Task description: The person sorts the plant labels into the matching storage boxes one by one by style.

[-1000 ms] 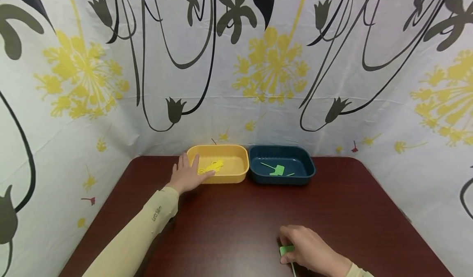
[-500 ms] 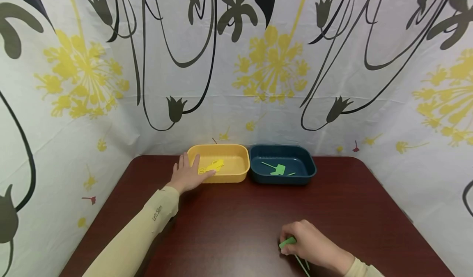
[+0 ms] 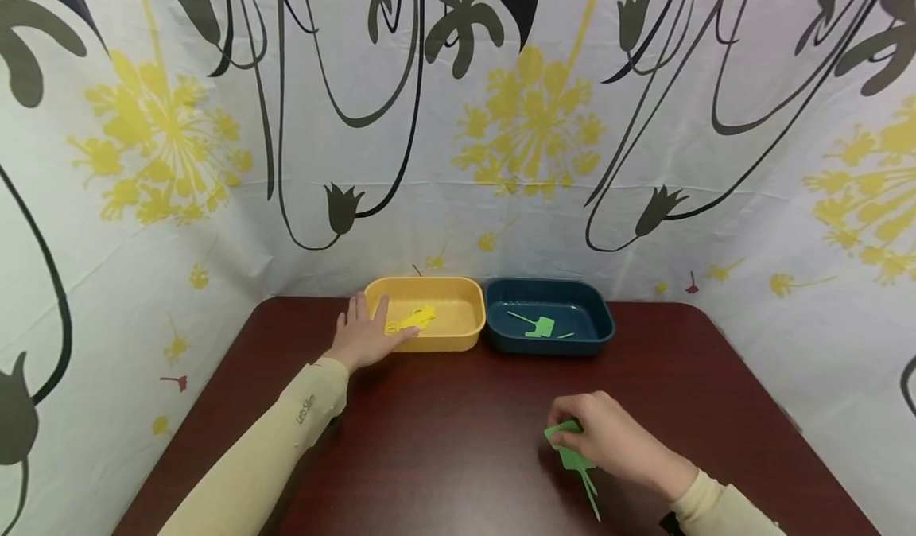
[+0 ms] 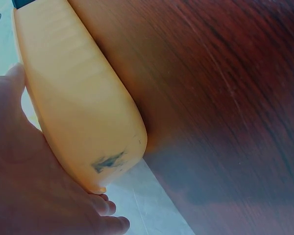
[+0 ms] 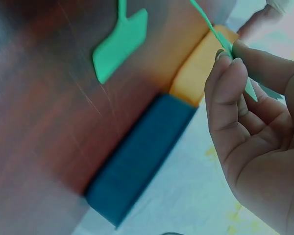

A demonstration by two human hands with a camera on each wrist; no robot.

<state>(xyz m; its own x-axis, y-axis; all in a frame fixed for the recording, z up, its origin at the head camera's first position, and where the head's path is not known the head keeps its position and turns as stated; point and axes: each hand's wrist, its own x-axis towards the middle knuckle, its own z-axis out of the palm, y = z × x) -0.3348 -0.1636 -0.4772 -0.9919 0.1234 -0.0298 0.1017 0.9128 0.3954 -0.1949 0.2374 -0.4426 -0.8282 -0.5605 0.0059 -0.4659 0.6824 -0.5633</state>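
Note:
My right hand (image 3: 619, 438) pinches a green cable tie with a flat tag (image 3: 560, 428) between thumb and fingers, above the table's front right part. Below it is a second green tagged cable tie (image 3: 576, 458); in the right wrist view this cable tie (image 5: 120, 46) appears apart from the fingers, over the wood. My left hand (image 3: 363, 337) lies with spread, straight fingers over the left end of a yellow bin (image 3: 447, 345). In the left wrist view the hand (image 4: 34, 166) touches along the bin's rim. Yellow flat pieces (image 3: 421, 316) lie in that bin, partly hidden by the thumb.
A dark blue bin (image 3: 551, 347) stands right beside the yellow one at the table's back edge, with green tagged pieces (image 3: 544, 327) inside. The dark red-brown table (image 3: 444, 433) is bordered by a flower-patterned cloth (image 3: 429, 154) at back and sides.
My right hand has moved away from me, toward the bins, with the pinched cable tie. A second green tag now shows under it. The left hand has stayed on the yellow bin.

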